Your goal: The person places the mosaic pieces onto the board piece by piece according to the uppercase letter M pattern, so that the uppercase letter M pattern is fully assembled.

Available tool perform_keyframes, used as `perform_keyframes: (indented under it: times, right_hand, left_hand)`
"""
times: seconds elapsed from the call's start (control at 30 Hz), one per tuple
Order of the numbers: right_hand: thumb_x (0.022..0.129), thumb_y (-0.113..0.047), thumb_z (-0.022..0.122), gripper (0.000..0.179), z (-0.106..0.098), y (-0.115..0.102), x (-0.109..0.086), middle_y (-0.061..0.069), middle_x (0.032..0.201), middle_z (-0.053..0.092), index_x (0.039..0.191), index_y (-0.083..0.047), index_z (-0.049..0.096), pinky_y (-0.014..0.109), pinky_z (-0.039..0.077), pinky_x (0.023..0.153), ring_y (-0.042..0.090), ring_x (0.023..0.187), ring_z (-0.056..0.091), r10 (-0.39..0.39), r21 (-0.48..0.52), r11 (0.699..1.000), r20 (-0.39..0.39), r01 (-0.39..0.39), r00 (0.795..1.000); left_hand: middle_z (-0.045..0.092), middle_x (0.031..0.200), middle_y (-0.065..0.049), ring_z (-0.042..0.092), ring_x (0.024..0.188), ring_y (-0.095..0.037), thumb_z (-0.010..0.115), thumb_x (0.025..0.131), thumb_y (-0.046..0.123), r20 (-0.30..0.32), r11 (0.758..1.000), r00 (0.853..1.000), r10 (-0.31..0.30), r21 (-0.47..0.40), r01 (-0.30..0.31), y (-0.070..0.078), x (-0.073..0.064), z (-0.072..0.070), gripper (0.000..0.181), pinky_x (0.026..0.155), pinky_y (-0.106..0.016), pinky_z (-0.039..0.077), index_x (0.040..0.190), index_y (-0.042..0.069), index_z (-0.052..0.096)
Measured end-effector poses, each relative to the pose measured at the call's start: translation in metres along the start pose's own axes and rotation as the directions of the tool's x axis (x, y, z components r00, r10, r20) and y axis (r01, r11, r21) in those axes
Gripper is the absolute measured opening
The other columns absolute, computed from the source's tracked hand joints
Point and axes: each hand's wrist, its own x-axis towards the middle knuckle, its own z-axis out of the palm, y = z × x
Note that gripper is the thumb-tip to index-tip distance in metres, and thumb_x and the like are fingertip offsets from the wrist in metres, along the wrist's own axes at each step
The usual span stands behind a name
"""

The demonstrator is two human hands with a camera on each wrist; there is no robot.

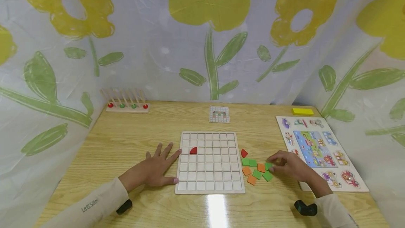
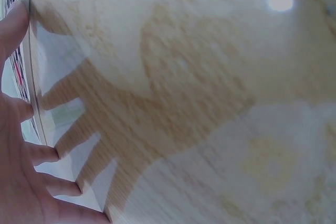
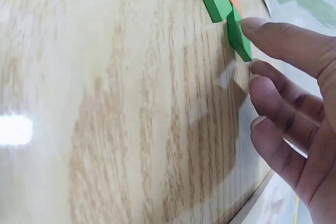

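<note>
A white grid board (image 1: 209, 162) with a pale wooden rim lies in front of me, a red quarter-circle tile (image 1: 193, 150) set in one of its cells. My left hand (image 1: 158, 170) lies spread on the table, thumb and index finger touching the board's left edge. To the board's right is a loose group of green and orange square tiles, with another red quarter-circle tile (image 1: 244, 153) beside it. My right hand (image 1: 289, 164) reaches the group's right side. Its thumb (image 3: 262, 32) is at a green square tile (image 3: 239, 38), fingers loosely bent; whether they touch it is unclear.
Behind the board lies a small pattern card (image 1: 219, 114). A picture puzzle board (image 1: 316, 150) is at the right, partly under the right forearm, with a yellow block (image 1: 302, 111) behind it. A peg stand (image 1: 127, 107) with red and green beads stands back left. Flowered curtains surround the table.
</note>
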Motion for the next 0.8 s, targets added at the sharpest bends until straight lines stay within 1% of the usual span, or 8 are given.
perform_keyframes:
  times: [0.2,0.4,0.7,0.8]
  right_hand:
    - [0.091,-0.026,0.076,0.033,0.0031,0.0036,-0.0004,0.011,0.114,0.066,0.120,-0.011,0.071,0.025,0.049,0.068,0.002,0.075,0.057,-0.028,0.007,1.000,0.009,0.028,1.000]
    - [0.092,-0.024,0.074,0.032,0.0045,0.0023,0.0004,0.008,0.108,0.063,0.120,-0.008,0.071,0.025,0.047,0.063,0.002,0.070,0.054,-0.055,-0.005,0.998,0.004,0.055,0.998]
    - [0.091,-0.022,0.076,0.023,0.0079,0.0018,0.0021,0.004,0.102,0.063,0.110,-0.011,0.074,0.024,0.041,0.062,0.002,0.068,0.045,-0.043,-0.035,0.999,-0.032,0.042,0.999]
    - [0.090,-0.023,0.076,0.023,0.0090,0.0015,0.0032,0.002,0.102,0.063,0.111,-0.013,0.073,0.024,0.039,0.063,0.003,0.070,0.043,-0.043,-0.046,0.998,-0.037,0.041,0.998]
  left_hand:
    - [0.012,0.165,-0.028,0.014,0.144,-0.064,0.052,0.090,0.073,0.005,1.000,1.000,-0.004,-0.009,0.004,0.0004,-0.0003,-0.0009,0.097,0.093,-0.086,0.027,0.162,0.018,0.019]
    - [0.014,0.164,-0.029,0.016,0.142,-0.065,0.053,0.091,0.072,-0.005,1.000,1.000,0.008,0.002,-0.008,0.0012,0.0002,-0.0006,0.097,0.092,-0.086,0.028,0.162,0.017,0.019]
    - [0.013,0.165,-0.028,0.015,0.143,-0.064,0.052,0.090,0.073,-0.004,1.000,1.000,0.007,0.003,-0.007,0.0003,-0.0008,0.0008,0.097,0.093,-0.086,0.028,0.162,0.018,0.019]
    - [0.013,0.165,-0.028,0.015,0.143,-0.064,0.053,0.090,0.073,0.000,1.000,1.000,0.005,0.006,-0.005,0.0003,-0.0011,0.0000,0.097,0.093,-0.086,0.028,0.162,0.018,0.018]
